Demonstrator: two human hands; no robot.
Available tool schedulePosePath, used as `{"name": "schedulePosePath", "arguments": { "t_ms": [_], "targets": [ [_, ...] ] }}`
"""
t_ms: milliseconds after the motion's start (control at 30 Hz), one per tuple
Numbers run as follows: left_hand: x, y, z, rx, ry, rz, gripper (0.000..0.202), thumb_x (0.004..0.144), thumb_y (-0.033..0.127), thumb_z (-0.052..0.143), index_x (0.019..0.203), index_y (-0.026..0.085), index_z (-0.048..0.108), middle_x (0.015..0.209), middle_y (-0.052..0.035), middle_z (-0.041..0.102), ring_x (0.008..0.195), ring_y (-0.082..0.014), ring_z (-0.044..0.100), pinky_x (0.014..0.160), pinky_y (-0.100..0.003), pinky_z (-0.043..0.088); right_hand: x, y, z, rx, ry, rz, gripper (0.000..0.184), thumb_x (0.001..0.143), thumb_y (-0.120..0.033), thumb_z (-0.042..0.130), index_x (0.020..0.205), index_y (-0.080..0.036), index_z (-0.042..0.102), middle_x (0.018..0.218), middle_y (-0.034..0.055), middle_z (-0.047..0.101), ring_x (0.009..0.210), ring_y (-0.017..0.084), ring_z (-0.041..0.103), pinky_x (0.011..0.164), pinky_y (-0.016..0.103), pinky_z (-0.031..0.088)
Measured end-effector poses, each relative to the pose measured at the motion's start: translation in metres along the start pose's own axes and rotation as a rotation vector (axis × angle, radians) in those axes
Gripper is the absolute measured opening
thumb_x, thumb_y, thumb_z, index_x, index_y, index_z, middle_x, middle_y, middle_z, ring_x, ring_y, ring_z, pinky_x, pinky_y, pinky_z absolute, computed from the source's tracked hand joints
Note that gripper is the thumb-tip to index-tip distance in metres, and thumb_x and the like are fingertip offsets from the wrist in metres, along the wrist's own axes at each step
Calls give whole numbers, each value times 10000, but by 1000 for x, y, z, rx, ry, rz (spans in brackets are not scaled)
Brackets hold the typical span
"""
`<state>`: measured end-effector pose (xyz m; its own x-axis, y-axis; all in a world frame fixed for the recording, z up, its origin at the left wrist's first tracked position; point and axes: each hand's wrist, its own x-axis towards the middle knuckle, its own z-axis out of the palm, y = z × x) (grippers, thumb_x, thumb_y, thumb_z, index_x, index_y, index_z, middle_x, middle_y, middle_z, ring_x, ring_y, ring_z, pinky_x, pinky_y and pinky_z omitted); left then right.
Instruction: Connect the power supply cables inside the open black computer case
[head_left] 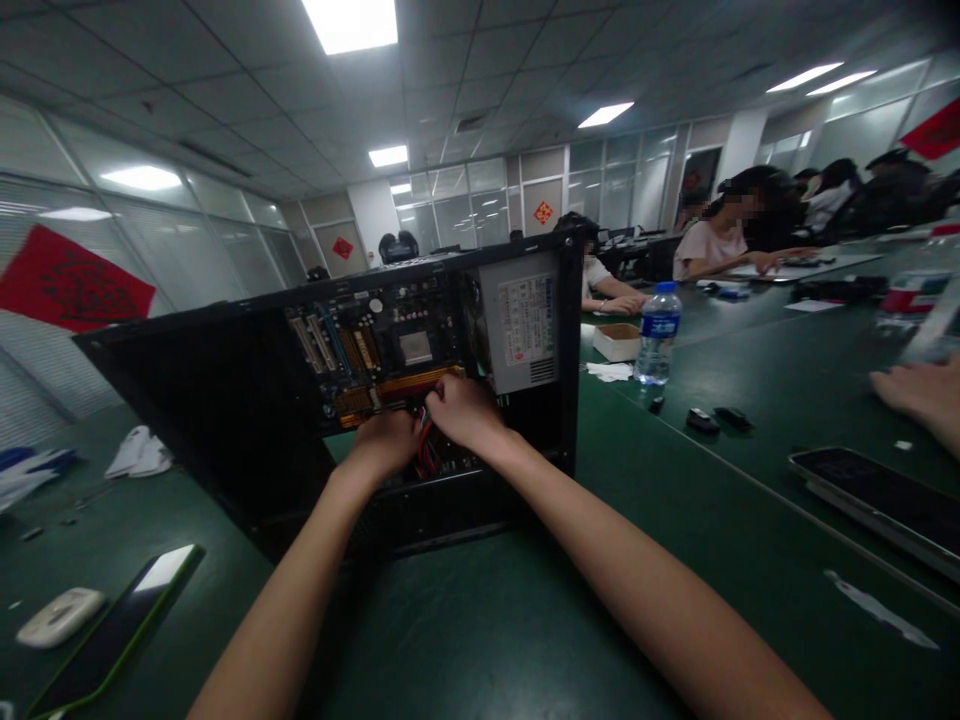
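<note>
A black computer case (202, 420) stands on the table with its side open towards me. Inside it are the motherboard (352, 345) and, at the upper right, a silver power supply (525, 320). Both my hands reach into the lower middle of the case, below the square metal chip on the board. A bundle of thin coloured cables (427, 447) hangs between them. My left hand (386, 442) has its fingers closed at the cables' left side. My right hand (466, 408) pinches the top of the bundle from the right. The fingertips are partly hidden.
On the left lie a phone (120, 625), a white rounded case (61, 617) and white gloves (139, 452). To the right stand a water bottle (658, 340) and a small box (616, 342). Another person's hand (926, 395) rests near a dark device (885, 500); people sit farther back.
</note>
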<state>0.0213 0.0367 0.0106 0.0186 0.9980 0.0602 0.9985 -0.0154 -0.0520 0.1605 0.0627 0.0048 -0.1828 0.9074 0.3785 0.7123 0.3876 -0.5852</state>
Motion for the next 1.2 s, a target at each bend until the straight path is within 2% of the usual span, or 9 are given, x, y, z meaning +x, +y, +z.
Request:
{"name": "schedulePosePath", "arguments": {
  "t_ms": [233, 467, 633, 733, 800, 867, 933, 1200],
  "targets": [
    [6, 2, 3, 7, -4, -18, 610, 1010, 474, 269, 1086, 115, 756, 1159, -262, 728, 1082, -404, 705, 848, -452, 543, -5, -6, -8, -10, -21, 15, 302, 951, -253, 460, 1037, -133, 723, 1041, 119, 760, 956, 226, 702, 716, 268, 433],
    [10, 7, -5, 10, -59, -56, 475, 988, 354, 359, 1151, 95, 723, 1198, -269, 714, 1111, -387, 697, 844, -424, 539, -3, -3, -6, -17, -14, 26, 317, 965, -285, 452, 1040, -144, 727, 1029, 112, 760, 931, 223, 699, 697, 271, 423],
    [12, 4, -1, -59, -34, -37, 489, 982, 415, 376, 1060, 104, 746, 1145, -257, 732, 1034, -365, 716, 758, -369, 512, 0, 2, -1, 61, 15, 0, 265, 938, -274, 498, 959, -152, 733, 957, 89, 759, 866, 198, 678, 642, 264, 375],
    [11, -9, 6, -203, 9, 7, 548, 981, 491, 351, 895, 128, 752, 948, -184, 767, 870, -300, 727, 654, -308, 456, 3, 4, 1, 149, 20, 11, 214, 915, -249, 536, 910, -150, 726, 895, 63, 747, 811, 170, 651, 631, 251, 362],
    [8, -18, 10, -302, 0, 67, 552, 979, 480, 337, 791, 145, 733, 806, -125, 751, 776, -253, 707, 618, -285, 419, 3, 4, 1, 193, 19, 31, 197, 907, -232, 547, 906, -145, 724, 888, 55, 741, 790, 155, 638, 630, 242, 362],
    [5, -24, 13, -370, -35, 110, 527, 974, 446, 339, 747, 156, 716, 756, -92, 732, 737, -225, 685, 610, -274, 400, 4, 5, 1, 198, 22, 46, 192, 905, -230, 554, 904, -142, 724, 891, 57, 738, 781, 153, 631, 628, 242, 360],
    [3, -27, 16, -397, -50, 114, 497, 966, 423, 354, 728, 164, 706, 749, -82, 727, 729, -216, 672, 607, -273, 387, 3, 6, 2, 179, 26, 44, 192, 903, -241, 559, 897, -145, 725, 890, 61, 738, 779, 158, 631, 628, 245, 359],
    [3, -22, 19, -349, 49, 86, 452, 973, 401, 377, 767, 184, 717, 860, -131, 764, 807, -244, 695, 661, -306, 401, 2, 9, 7, 10, -20, 27, 272, 940, -286, 506, 958, -143, 737, 948, 110, 759, 869, 209, 687, 660, 272, 395]
  ]
}}
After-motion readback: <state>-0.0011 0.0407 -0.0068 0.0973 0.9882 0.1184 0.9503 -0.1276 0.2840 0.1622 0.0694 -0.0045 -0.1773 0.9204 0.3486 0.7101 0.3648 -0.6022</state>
